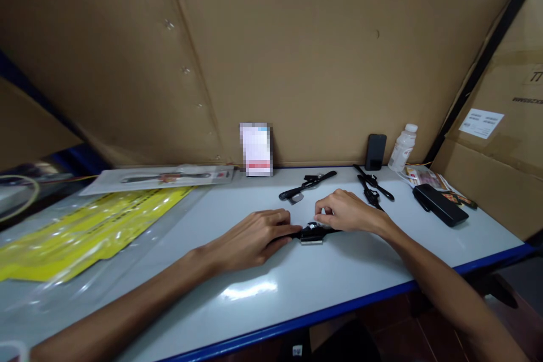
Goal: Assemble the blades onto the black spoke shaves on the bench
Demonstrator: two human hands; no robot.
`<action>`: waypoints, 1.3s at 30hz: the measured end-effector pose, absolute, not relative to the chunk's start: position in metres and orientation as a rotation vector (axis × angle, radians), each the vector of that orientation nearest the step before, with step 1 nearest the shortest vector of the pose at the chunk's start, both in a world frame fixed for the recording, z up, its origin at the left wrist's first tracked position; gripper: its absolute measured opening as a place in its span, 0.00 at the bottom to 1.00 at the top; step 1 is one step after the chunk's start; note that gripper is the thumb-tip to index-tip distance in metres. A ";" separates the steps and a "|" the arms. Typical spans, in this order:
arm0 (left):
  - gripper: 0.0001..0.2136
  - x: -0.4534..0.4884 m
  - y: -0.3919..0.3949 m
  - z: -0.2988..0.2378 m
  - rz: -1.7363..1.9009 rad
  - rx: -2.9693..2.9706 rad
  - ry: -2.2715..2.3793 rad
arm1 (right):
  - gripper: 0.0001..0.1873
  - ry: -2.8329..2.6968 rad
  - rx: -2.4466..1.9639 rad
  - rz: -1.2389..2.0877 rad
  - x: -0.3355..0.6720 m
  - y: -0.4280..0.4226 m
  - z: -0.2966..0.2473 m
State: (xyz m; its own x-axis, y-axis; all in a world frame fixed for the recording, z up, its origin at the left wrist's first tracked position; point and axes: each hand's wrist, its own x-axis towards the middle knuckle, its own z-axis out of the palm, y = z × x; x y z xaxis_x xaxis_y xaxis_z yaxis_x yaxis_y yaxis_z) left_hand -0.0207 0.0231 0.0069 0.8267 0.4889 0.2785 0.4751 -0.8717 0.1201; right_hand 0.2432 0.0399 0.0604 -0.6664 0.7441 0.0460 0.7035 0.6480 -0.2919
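Note:
A black spokeshave (311,232) lies on the table in front of me, its pale blade edge facing my side. My left hand (265,235) is closed around its left handle, thumb and fingers reaching up to the body. Over the right side of the tool, my right hand (345,212) is curled with thumb and fingertips pinched close to the shiny screws on top. Whatever is between those fingertips is too small to make out. Behind the hands lies another black spokeshave (309,184), with two more spokeshaves (373,181) to the right, one partly covered by my right hand.
A lit phone (257,150) and a dark phone (375,151) lean on the cardboard wall (297,68). A bottle (403,148) and a black case (441,205) stand at the right. Clear plastic with yellow sheets (97,232) and a packaged tool (161,178) cover the left side.

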 end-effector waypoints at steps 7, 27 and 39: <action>0.17 -0.020 0.023 0.006 0.420 2.979 0.820 | 0.13 -2.659 -1.086 0.403 0.224 0.040 0.040; 0.17 -0.020 0.022 0.008 0.405 2.940 0.822 | 0.25 -2.964 -1.153 0.352 0.241 0.038 0.050; 0.18 -0.019 0.022 0.010 0.360 2.939 0.830 | 0.15 -2.943 -1.085 0.502 0.240 0.046 0.045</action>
